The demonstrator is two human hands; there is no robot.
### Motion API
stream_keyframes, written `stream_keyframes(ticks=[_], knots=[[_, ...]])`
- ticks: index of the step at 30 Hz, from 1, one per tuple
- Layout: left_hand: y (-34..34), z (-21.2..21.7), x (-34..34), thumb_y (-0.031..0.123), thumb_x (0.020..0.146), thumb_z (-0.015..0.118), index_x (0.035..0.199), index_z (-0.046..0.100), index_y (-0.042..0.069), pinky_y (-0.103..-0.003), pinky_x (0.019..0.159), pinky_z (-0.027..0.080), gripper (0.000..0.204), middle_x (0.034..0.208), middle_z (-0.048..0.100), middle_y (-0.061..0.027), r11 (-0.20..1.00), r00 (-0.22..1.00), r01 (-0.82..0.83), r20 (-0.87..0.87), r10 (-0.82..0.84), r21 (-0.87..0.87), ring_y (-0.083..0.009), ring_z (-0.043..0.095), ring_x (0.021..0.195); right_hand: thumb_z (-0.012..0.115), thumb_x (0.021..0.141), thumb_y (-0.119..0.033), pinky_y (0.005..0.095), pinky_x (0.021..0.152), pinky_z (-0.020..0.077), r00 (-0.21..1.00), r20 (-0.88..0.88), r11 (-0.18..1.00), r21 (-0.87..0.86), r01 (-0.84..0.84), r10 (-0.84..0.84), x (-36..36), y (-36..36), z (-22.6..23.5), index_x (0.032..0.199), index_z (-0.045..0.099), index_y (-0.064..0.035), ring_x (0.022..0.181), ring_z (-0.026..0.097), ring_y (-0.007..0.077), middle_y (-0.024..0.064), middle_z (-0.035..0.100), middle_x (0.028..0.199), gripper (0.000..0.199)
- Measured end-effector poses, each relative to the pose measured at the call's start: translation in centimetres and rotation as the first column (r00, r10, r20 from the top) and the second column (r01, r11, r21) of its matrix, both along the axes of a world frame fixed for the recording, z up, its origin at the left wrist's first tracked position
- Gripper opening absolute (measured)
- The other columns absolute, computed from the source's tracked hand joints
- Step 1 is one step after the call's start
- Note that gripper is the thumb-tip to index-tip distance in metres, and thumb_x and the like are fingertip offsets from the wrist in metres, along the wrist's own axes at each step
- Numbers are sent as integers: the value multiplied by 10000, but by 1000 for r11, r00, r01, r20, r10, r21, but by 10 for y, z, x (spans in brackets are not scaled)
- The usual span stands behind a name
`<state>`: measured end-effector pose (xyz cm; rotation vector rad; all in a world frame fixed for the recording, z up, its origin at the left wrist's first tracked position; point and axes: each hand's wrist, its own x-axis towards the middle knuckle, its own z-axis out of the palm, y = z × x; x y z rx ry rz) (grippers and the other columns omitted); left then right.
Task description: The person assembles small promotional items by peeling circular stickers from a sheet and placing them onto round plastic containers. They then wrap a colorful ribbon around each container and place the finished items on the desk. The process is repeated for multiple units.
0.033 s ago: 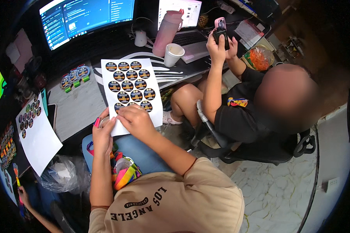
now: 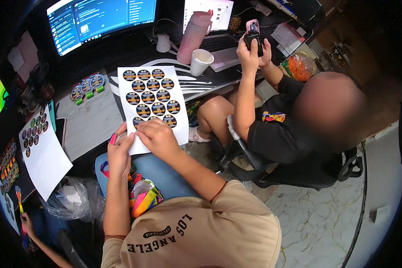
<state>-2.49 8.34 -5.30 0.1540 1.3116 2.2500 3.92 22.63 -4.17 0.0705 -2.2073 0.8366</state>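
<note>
A white sticker sheet [image 2: 165,129] with rows of round dark stickers lies over the desk edge and my lap. My left hand [image 2: 119,154] grips its lower left corner between thumb and fingers. My right hand [image 2: 158,137] rests on the sheet's bottom edge, its fingertips curled at the lowest row of stickers [image 2: 138,121]. Whether a sticker is lifted I cannot tell. Colourful ribbons [image 2: 144,198] lie in my lap below the hands.
A second sticker sheet [image 2: 42,152] hangs off the desk at left, near round badges [image 2: 87,85]. A pink bottle [image 2: 194,35], a white cup [image 2: 201,60], a monitor [image 2: 102,20] and a laptop stand behind. A seated person at right holds a phone [image 2: 253,38].
</note>
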Motion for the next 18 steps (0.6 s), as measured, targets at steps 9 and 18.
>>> stream_keyframes(ticks=[9,18], knots=[[7,1,-6,-13,930,648,1412,469,-91,-308,846,564,519,1077,726,-163,999,1000,11,15,-12,43,-186,710,936,720,811,-72,440,821,539,999,34,998,-60,-5,7,-8,6,6,878,730,16,873,677,348,173,732,949,112],[6,2,-4,-9,926,659,1413,465,-88,-319,874,560,530,1110,712,-186,998,999,24,27,-25,66,-198,705,966,723,788,-56,428,777,539,1000,9,995,-99,10,-9,-8,4,11,858,723,-1,845,682,334,150,733,898,90]])
